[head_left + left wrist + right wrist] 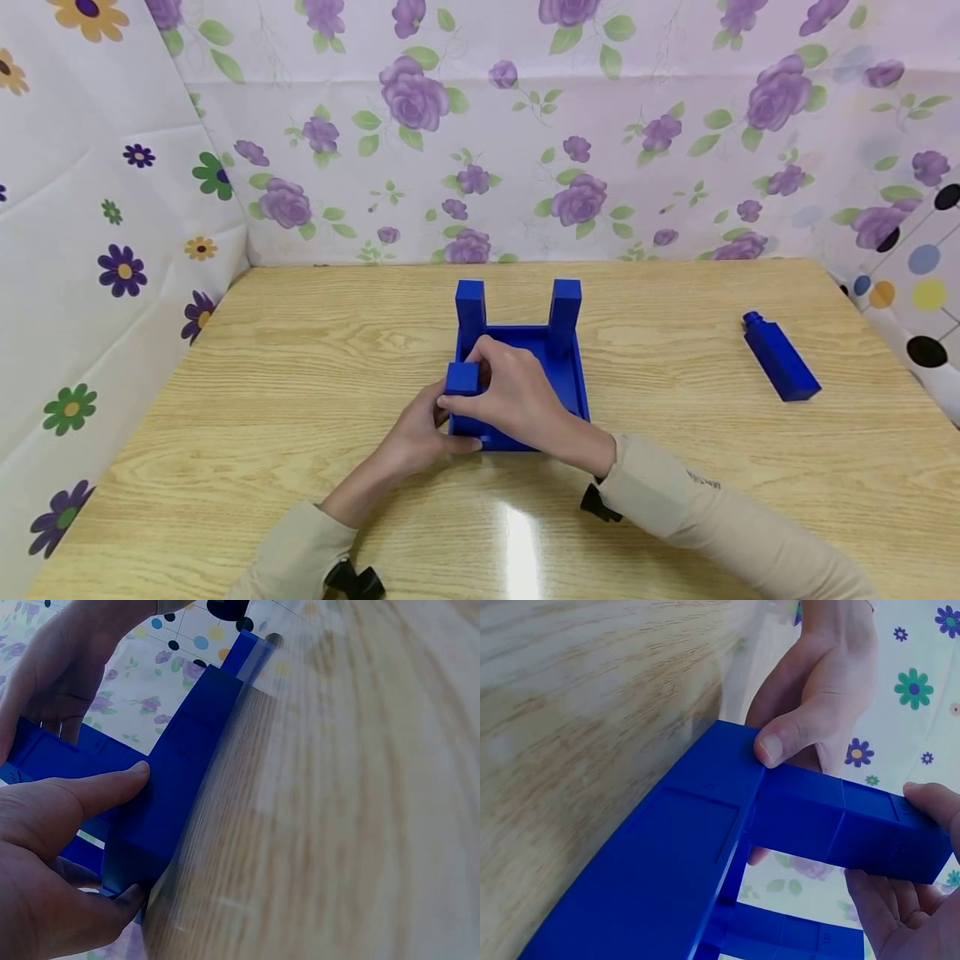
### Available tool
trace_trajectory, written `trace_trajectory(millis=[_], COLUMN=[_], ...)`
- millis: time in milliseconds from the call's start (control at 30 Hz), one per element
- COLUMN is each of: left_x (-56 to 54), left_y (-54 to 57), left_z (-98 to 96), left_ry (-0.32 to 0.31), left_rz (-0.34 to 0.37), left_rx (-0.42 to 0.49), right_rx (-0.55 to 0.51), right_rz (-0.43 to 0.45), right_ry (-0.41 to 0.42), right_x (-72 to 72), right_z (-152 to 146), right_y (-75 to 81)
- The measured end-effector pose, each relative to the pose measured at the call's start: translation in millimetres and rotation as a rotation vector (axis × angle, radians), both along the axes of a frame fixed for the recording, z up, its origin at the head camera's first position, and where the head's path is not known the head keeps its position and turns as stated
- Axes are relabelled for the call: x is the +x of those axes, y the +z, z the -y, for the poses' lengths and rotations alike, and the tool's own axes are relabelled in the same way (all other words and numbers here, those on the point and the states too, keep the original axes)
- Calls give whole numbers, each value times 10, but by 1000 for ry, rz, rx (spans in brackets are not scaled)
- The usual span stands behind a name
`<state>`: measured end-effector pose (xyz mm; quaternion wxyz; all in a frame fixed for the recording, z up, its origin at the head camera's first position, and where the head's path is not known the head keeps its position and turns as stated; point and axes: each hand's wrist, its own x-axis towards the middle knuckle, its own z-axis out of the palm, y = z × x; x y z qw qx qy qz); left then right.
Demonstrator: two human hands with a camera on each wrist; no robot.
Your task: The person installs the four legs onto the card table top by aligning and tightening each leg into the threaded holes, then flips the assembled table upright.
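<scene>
Blue leg block (462, 378) stands upright at the near-left corner of the upturned blue seat panel (572, 379), long axis vertical, sitting mid-table slightly toward the person. Right hand (517, 396) reaches in from the right across the panel and grasps the block near its top; in the right wrist view thumb and fingers wrap its free end (900, 840). Left hand (420, 433) is directly below-left of the block, pinching the panel's corner, thumb (780, 746) pressed at the joint. Both hands are on the work, the right one on the block itself. Two more legs (470, 312) (564, 310) already stand at the far corners. A fourth loose leg (780, 358) lies flat, well apart to the right on the wooden table (300, 350), nearer the right hand. Nothing lies between.
</scene>
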<state>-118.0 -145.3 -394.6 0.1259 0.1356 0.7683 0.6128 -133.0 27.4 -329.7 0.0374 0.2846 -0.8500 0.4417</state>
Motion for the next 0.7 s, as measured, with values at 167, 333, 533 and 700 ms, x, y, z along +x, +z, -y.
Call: trace_trajectory(millis=[167, 333, 533, 700], left_x=[2, 9, 16, 25], left_y=[-6, -13, -16, -25], left_z=[-13, -17, -22, -29], left_ry=[13, 24, 45, 61], left_rz=[-18, -17, 16, 27], left_rx=[-20, -19, 31, 30], right_rx=[-5, 1, -52, -79], right_rz=[12, -14, -142, -163], right_ry=[21, 103, 104, -61], right_x=[11, 13, -51, -124], right_z=[-23, -151, -572, -1087], right_y=[9, 24, 76, 85])
